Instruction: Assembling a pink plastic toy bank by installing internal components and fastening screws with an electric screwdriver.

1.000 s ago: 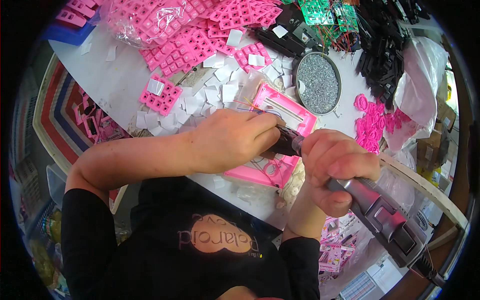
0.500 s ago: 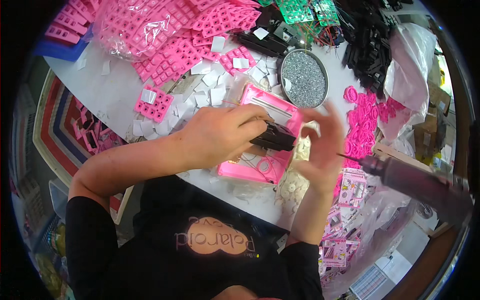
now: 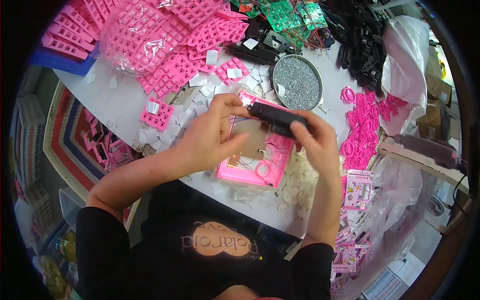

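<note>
right hand (image 3: 317, 140): pinches smooth black plastic part (image 3: 276, 118) by one end, likely to keep it clear above open pink frame (image 3: 245, 177) | left hand (image 3: 207, 132): thumb spread wide, fingers at part's other end, perhaps steadying, contact unclear | flat brown board (image 3: 251, 143) within frame | round dish (image 3: 321, 90), glinting silvery bits (image 3: 297, 82), just beyond

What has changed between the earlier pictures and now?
The right hand let go of the grey screwdriver, now off to the right, and took hold of the right end of the black part. The part moved away from the person's body; the left hand opened, its contact unclear. The pink case and round dish stayed put.
</note>
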Motion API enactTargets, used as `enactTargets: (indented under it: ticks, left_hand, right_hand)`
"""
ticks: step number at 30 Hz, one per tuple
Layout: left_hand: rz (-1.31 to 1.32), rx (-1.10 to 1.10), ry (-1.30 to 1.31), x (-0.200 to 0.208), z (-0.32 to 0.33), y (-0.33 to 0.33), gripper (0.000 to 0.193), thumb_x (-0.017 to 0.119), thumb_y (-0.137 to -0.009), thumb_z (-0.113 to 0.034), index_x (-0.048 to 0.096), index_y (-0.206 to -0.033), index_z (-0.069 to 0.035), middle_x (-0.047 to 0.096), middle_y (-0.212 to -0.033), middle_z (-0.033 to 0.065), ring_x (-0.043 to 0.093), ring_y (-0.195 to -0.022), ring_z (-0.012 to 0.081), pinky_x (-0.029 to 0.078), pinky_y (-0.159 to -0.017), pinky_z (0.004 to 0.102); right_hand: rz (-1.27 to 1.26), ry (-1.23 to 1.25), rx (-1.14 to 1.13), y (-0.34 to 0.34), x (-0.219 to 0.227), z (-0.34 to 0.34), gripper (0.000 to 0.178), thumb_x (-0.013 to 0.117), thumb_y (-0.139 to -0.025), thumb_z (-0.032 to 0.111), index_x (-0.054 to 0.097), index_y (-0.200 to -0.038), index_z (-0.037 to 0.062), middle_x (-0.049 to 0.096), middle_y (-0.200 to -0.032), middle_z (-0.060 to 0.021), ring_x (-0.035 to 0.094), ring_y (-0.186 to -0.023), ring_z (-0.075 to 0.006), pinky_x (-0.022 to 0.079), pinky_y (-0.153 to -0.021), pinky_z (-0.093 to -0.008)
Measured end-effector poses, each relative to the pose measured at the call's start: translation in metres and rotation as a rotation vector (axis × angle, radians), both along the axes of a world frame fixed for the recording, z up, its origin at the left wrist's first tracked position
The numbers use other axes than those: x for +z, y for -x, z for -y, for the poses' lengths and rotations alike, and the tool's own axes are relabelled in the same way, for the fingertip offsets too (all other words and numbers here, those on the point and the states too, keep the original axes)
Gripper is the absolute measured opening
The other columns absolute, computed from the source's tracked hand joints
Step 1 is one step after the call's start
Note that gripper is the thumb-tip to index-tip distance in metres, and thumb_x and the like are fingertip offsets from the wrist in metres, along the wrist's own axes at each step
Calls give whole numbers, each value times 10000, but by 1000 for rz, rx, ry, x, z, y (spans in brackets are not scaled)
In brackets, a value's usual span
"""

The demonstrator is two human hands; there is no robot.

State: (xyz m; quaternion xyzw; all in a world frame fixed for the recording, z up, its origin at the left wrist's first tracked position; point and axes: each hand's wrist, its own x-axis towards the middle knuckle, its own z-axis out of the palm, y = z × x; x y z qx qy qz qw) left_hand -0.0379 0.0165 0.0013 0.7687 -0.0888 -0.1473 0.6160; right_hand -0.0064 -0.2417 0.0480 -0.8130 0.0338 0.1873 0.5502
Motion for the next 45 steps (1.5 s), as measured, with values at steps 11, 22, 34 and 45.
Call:
enactTargets:
  ticks: [11,22,34,45]
  left_hand:
    - [413,-115,-363,3,11,4,600,716,-843,-171,515,-1388,-23,566,-1212,153,658,-928,320,548,-762,381]
    - [501,-298,-618,32,8,-36,317,700,-840,-212,694,-1130,-83,640,-964,96,672,-861,275,542,-692,401]
    - [1052,-289,-881,-29,102,-175,110,645,-807,-199,718,-787,-119,691,-869,58,662,-938,249,432,-877,451]
    - [1049,-280,-591,22,73,-132,169,638,-855,-256,632,-749,-124,668,-863,59,637,-868,238,396,-864,443]
  right_hand:
    - [443,335,404,-20,12,-8,414,804,-754,238,655,-1079,28,652,-1142,-142,593,-1070,-328,501,-868,-397]
    - [732,331,433,-15,-23,4,460,795,-707,96,703,-1157,88,669,-1161,-70,546,-1099,-324,444,-986,-413]
    - [572,-532,137,-14,26,35,791,670,-922,353,293,-1549,52,441,-1483,-292,335,-1457,-395,349,-1129,-549]
    - [528,-737,-26,-15,56,3,428,711,-875,91,505,-1240,4,630,-788,-121,610,-662,-195,551,-707,-401]
